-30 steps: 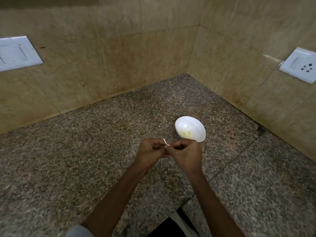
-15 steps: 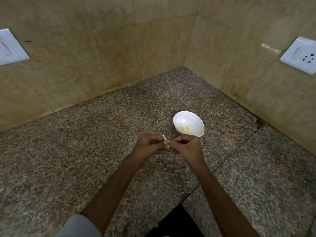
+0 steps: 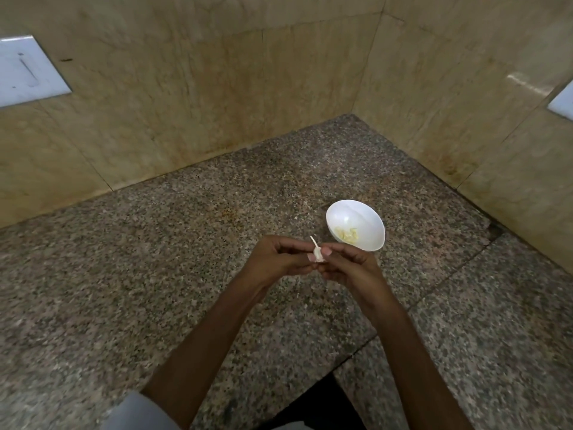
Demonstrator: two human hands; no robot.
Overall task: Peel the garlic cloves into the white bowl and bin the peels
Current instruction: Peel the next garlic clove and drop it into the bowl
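A small garlic clove (image 3: 317, 253) with a thin papery tip sticking up is pinched between both my hands above the granite counter. My left hand (image 3: 279, 259) grips it from the left with curled fingers. From the right, my right hand (image 3: 350, 268) holds it with the thumb on top. Just beyond my right hand the white bowl (image 3: 356, 218) sits on the counter, with several pale yellow peeled cloves (image 3: 348, 234) in its bottom. No bin is in view.
The speckled granite counter (image 3: 155, 274) runs into a corner of beige marble walls. A white switch plate (image 3: 28, 69) is on the left wall and a white socket plate (image 3: 562, 102) on the right wall. A seam crosses the counter at the right.
My hands have stayed together on the clove; more of the clove shows between the fingers now. The view has shifted a little, and the bowl has not moved.
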